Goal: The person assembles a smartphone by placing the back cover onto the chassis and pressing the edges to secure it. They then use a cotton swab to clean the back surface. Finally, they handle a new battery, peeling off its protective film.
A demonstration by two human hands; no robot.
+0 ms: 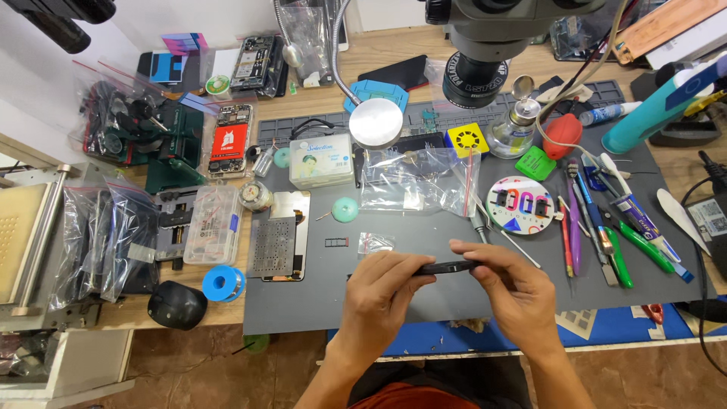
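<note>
A thin black phone (447, 266) is held edge-on between both hands, low over the grey work mat (318, 295). My left hand (382, 291) grips its left end with the fingers curled around it. My right hand (507, 284) pinches its right end from above, thumb underneath. A small clear plastic bag (375, 242) and a tiny black tray part (335, 242) lie on the mat just beyond my left hand.
A microscope head (477, 45) hangs over the mat's far side. A large clear bag (418, 180), a round parts dish (520, 204), a row of tweezers and screwdrivers (606, 227), a stencil on a phone (279, 244), a blue solder spool (223, 283) and a black mouse (176, 304) surround the hands.
</note>
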